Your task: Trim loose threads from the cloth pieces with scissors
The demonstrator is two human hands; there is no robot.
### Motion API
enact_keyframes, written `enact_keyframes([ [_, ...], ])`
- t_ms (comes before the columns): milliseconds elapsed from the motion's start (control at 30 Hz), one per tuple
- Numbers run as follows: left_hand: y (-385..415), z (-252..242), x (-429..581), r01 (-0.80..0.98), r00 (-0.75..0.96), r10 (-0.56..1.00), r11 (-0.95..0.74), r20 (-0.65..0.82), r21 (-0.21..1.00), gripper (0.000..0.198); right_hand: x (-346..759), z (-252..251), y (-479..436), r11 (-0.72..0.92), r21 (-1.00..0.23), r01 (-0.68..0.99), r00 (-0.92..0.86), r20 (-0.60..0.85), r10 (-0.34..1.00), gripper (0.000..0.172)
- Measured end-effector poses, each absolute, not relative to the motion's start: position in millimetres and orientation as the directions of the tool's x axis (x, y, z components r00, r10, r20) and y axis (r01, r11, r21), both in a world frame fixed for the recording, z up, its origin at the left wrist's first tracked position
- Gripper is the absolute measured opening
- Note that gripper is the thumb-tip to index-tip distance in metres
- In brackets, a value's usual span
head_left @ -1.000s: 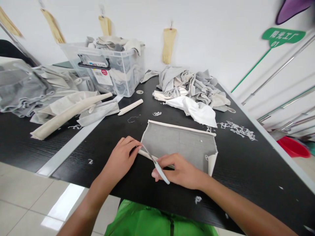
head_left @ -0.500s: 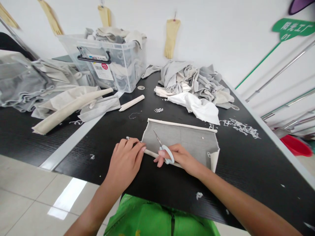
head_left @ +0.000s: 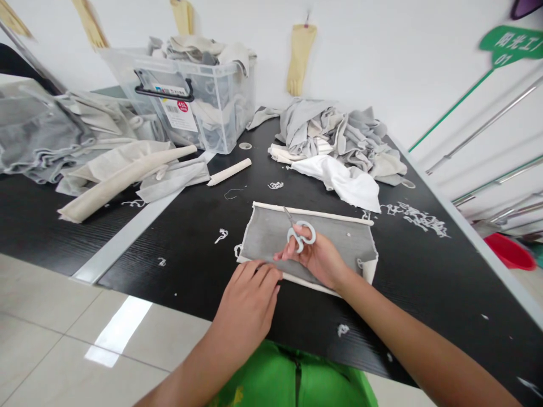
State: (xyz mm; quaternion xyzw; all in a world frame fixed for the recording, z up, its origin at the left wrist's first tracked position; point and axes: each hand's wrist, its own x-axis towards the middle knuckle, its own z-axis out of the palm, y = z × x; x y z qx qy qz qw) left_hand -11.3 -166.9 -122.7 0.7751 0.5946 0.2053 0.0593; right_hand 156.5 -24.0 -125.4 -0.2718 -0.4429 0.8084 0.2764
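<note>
A grey cloth [head_left: 263, 232] with rolled cream edges lies flat on the black table in front of me. My right hand [head_left: 320, 257] is over its middle, closed around small scissors [head_left: 302, 234] with pale blue handles; their blades point up and away from me. My left hand [head_left: 250, 297] is at the cloth's near edge, its bent fingers gripping the cream roll. The thumb is partly hidden. At the cloth's left corner hangs a loop of loose thread [head_left: 237, 250], and the right corner is folded over.
A clear plastic box [head_left: 220, 113] full of cloths stands at the back left, beside stacked grey fabric [head_left: 38, 135]. A heap of grey cloths [head_left: 309, 121] lies at the back right, with thread scraps [head_left: 419, 219] nearby. Yellow gloves [head_left: 301, 59] hang on the wall.
My left hand has moved right along the near edge, uncovering the left corner. My right hand has lifted slightly up and right, turning the scissors.
</note>
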Motion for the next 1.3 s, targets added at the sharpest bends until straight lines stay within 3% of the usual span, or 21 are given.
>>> enact_keyframes([
  [167, -179.0, -131.0, -6.1, 0.913, 0.169, 0.950, -0.252, 0.262, 0.322, 0.037, 156.7, -126.1, -23.5, -0.468, -0.860, -0.203, -0.699, -0.208, 0.684, 0.050],
  [400, -194.6, -138.7, -25.3, 0.883, 0.172, 0.926, -0.296, 0.336, 0.365, 0.018, 156.3, -127.3, -21.3, -0.488, -0.849, -0.203, -0.701, -0.221, 0.678, 0.047],
  [567, -205.3, -147.2, -44.8, 0.875, 0.208, 0.913, -0.334, 0.351, 0.351, 0.036, 154.0, -124.4, -24.2, -0.462, -0.871, -0.165, -0.702, -0.226, 0.676, 0.049],
  [800, -214.5, -152.8, -67.2, 0.909, 0.079, 0.937, -0.208, 0.341, 0.361, 0.030, 148.6, -123.2, -31.2, -0.246, -0.968, 0.048, -0.684, -0.211, 0.698, 0.058],
  [1000, -208.7, -148.8, -73.3, 0.884, -0.017, 0.941, -0.143, 0.337, 0.444, 0.020, 144.8, -112.0, -42.8, -0.008, -0.967, 0.253, -0.664, -0.180, 0.726, 0.060],
  [1133, -203.1, -144.3, -78.1, 0.863, -0.110, 0.946, -0.061, 0.305, 0.502, 0.012, 141.6, -102.2, -56.8, -0.170, -0.955, 0.242, -0.719, -0.295, 0.629, 0.064],
  [1300, -197.5, -138.7, -88.1, 0.835, -0.063, 0.972, -0.072, 0.225, 0.545, 0.018, 139.2, -106.5, -69.7, -0.308, -0.893, 0.328, -0.777, -0.441, 0.449, 0.065],
])
